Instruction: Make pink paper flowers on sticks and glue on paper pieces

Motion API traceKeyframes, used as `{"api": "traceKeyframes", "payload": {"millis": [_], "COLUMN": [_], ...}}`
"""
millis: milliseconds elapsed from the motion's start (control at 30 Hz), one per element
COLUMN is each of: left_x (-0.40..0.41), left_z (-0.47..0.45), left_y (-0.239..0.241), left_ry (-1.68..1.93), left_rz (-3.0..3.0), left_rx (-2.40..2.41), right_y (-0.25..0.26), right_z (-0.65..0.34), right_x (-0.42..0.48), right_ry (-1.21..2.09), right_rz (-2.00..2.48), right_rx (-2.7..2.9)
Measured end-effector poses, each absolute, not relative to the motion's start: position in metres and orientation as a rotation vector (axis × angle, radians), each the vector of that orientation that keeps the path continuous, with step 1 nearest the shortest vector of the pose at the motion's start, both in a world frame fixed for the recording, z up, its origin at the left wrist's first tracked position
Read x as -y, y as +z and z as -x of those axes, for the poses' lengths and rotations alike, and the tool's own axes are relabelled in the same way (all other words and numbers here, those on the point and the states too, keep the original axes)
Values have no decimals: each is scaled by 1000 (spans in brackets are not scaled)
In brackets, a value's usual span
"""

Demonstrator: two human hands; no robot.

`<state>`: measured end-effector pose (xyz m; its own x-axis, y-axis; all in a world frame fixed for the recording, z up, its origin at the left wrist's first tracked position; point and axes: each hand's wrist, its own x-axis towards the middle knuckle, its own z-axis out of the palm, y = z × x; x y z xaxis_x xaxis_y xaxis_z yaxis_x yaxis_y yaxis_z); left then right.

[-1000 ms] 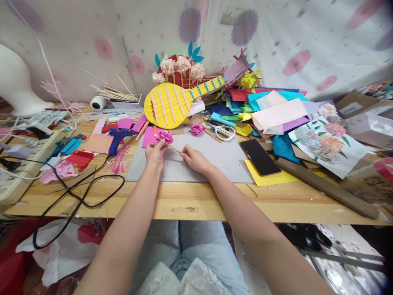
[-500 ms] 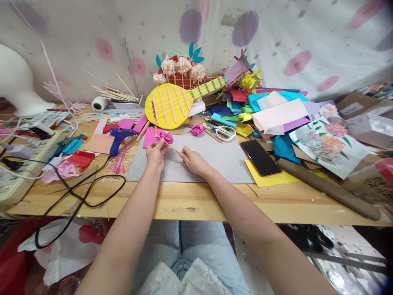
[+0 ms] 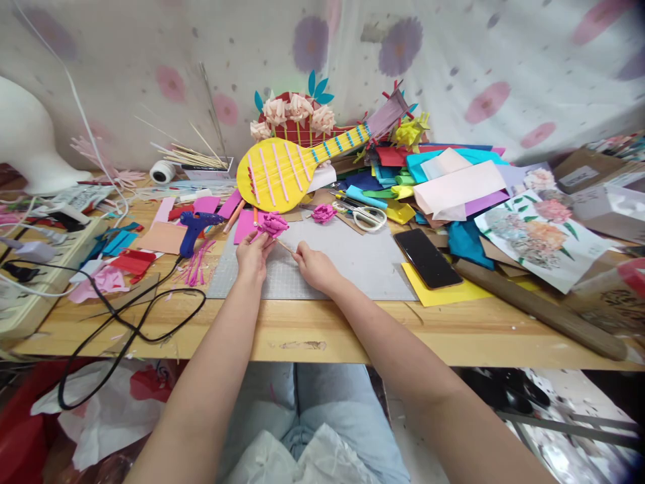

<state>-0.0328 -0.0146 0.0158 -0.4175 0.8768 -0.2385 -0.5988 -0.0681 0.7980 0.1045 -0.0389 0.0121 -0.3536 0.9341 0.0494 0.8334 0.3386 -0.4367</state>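
A magenta crepe-paper flower [image 3: 273, 225] is in my left hand [image 3: 252, 257], whose fingers are closed at its left and lower side. From the flower a thin wooden stick [image 3: 286, 248] slants down to my right hand [image 3: 316, 263], pinched between thumb and fingers. Both hands are over the grey cutting mat [image 3: 367, 259]. A second magenta paper flower [image 3: 323, 214] lies on the mat's far edge, left of the white-handled scissors [image 3: 371, 218]. Behind them rests a yellow paper lute-like instrument [image 3: 277, 178] with pink strips across its body.
A blue glue gun [image 3: 194, 232] with a looping black cable lies to the left, near a power strip [image 3: 75, 269]. On the right are a phone [image 3: 427, 259], a brown rod [image 3: 539, 308] and stacked coloured paper [image 3: 458, 188]. Bamboo sticks [image 3: 196, 156] stand behind.
The flower has turned upward, and more of its petals show. My left fingers have shifted lower and to the left of it. My right hand has barely moved.
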Motion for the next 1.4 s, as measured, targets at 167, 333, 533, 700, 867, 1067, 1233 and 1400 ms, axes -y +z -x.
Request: {"api": "traceKeyframes", "payload": {"millis": [167,333,533,700,867,1067,1233,1400], "left_x": [14,12,11,10,10,9,8,10], "left_z": [32,33,33,30,31,31,33,30], "left_y": [17,16,14,11,10,12,9,9], "left_ry": [1750,1760,1786,1815,1792,1802,1821,1813], "left_rz": [-346,-347,-352,-336,-332,-312,-328,-328], "left_rx": [-1119,-1119,-1111,-1076,-1024,-1054,-1044,-1074], "right_y": [11,12,12,10,10,13,9,5], "right_z": [-104,-105,-105,-105,-107,-111,-113,-116], "right_x": [39,39,38,36,35,34,31,26], "right_ry": [505,518,516,526,565,775,797,763], "right_rz": [1574,1564,1566,1548,1522,1445,1389,1411], "right_rx": [2331,2348,2371,2363,2331,2226,2118,2038]}}
